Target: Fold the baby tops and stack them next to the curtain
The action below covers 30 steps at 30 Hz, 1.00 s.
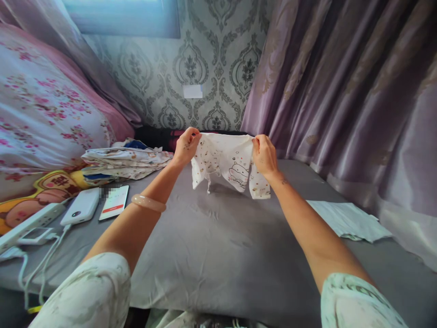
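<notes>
A small white baby shirt (227, 157) with a printed cartoon animal and patterned sleeves hangs stretched between my hands, above the grey bed sheet (218, 246). My left hand (187, 145) pinches one upper corner of it, fingers closed. At the opposite upper corner, my right hand (265, 155) is closed on the cloth in the same way. Its sleeves and a thin tie dangle downward. A pale bangle (149, 203) circles my left forearm.
Left of my arm lie a stack of folded clothes (126, 161), a phone (114, 202), a white power bank (81, 207) and a power strip (32, 225) with cables. A folded pale cloth (346, 220) rests at right, near the purple curtain (341, 91).
</notes>
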Available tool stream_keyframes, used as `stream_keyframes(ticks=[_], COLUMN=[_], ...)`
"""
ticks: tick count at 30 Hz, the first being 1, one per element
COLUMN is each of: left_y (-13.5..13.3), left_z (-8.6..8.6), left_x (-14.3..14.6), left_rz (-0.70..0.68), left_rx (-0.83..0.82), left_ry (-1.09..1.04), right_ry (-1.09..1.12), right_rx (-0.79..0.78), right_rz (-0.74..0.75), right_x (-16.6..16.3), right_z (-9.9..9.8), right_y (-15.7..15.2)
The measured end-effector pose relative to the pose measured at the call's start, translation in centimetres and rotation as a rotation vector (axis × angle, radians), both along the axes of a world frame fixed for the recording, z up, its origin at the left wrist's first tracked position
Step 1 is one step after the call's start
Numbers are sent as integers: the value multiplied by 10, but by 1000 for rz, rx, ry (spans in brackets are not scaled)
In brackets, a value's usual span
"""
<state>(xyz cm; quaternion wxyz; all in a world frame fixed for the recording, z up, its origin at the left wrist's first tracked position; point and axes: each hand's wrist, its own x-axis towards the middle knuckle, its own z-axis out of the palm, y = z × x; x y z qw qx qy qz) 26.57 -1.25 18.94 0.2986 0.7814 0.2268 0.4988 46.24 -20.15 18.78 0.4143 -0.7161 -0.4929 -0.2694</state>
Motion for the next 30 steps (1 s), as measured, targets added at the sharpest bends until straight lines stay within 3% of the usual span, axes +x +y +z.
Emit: stream_keyframes(ticks=[5, 9, 12, 14, 16, 20, 24, 30], left_y=[-21, -25, -8, 7, 22, 33, 28, 8], left_z=[26, 55, 54, 36, 6, -60, -103, -141], left_x=[-41, -64, -59, -44, -26, 8, 29, 36], left_rz=[-49, -116, -140, -189, -195, -142, -9, 147], left_rx=[0, -116, -274, -384, -410, -322, -195, -100], left_ry=[73, 309, 568, 713, 830, 988, 1052, 1050], right_ry=[59, 306, 558, 674, 717, 517, 339, 241], right_rx=[-58, -232, -452, -625, -802, -997, -1004, -956], right_rz=[119, 289, 393, 389, 346, 183, 91, -37], right_x=[-8, 0, 16, 27, 38, 51, 52, 39], right_z=[17, 36, 31, 15, -11, -72, -115, -141], right_y=[-34, -48, -39, -27, -12, 15, 25, 18])
